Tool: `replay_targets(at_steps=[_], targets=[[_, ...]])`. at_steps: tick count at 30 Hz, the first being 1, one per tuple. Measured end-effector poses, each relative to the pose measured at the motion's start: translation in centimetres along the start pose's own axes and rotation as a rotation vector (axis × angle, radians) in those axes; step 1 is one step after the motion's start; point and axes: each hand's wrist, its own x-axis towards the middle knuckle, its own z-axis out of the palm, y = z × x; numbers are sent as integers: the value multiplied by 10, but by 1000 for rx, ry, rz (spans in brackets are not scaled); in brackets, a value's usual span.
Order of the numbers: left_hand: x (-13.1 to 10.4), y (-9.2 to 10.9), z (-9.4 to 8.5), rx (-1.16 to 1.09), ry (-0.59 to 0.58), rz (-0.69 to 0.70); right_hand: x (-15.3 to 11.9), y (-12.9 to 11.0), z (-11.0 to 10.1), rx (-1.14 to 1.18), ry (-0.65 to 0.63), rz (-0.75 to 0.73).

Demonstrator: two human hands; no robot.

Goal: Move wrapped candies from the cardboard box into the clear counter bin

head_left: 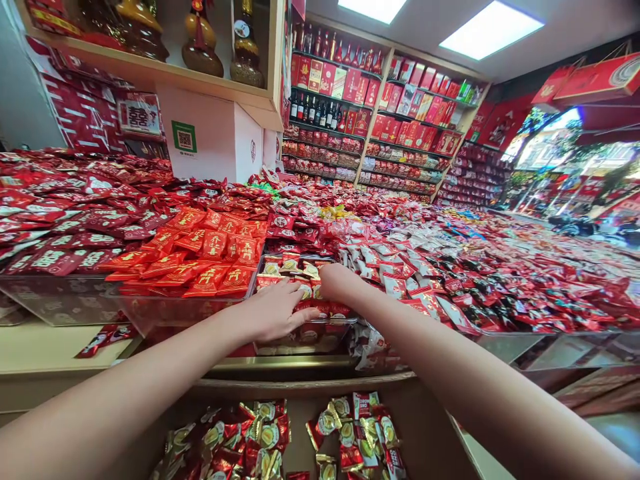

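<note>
Right now we have both hands in a clear bin (300, 343) at the front edge of the desk (45, 347), on a heap of small red-and-gold wrapped sweets (295, 270). Our left hand (274, 310) lies flat on the pile, fingers spread apart and pressing down, closed on nothing. Our right hand (337, 280) reaches in just beside it, knuckles up; its fingers are curled under and hidden, so we cannot tell whether it grips a packet.

We judge these sweets light, with slick, crinkly foil wrappers that slide over each other; a loose scoop or a pinch on a wrapper's crimped end should hold best.

To the left sit flat red packets with gold characters (210, 257), to the right white-and-red packets (385, 267). Below the desk, more gold-faced sweets (345, 433) fill a lower shelf. Behind, wall shelves (380, 100) carry red boxes and bottles.
</note>
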Motion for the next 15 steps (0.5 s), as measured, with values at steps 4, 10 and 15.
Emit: replay_targets(at_steps=[4,10,15], targets=[[1,1,-2,-11,-24,-36,-12,1,-17,12,56,14],[-1,2,-4,-31,-66,-86,-94,-13,-23,233,93,-251],[2,0,-5,-26,-82,-82,-158,-25,100,393,-217,-472]])
